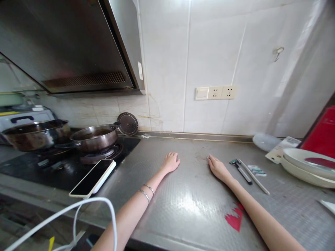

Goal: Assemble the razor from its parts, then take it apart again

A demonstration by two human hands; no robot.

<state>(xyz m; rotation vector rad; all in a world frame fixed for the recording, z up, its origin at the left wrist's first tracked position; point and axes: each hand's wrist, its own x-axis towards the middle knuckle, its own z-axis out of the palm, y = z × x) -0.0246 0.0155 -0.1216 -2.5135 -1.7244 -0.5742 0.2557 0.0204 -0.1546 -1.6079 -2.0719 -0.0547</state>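
Note:
My left hand (170, 162) rests palm down on the metal countertop (191, 216), its fingers lightly bent and holding nothing. To its right, my right hand (217, 168) lies on the same surface with the fingers stretched out, also holding nothing. Just right of that hand is a razor (243, 173) with a dark and grey handle. Beside the razor lie a slim white stick-like handle (254, 177) and a small clear packet (257, 170) with teal-coloured pieces inside. A torn red heart-shaped piece (235, 219) sits near my right forearm.
On the left, two metal pots (95, 137) stand on the black stove (21, 170) under a range hood (78, 45). A phone (91, 178) with a white cable (60, 211) lies at the stove's edge. Stacked plates (309, 170) and a clear bowl (265, 142) are at right.

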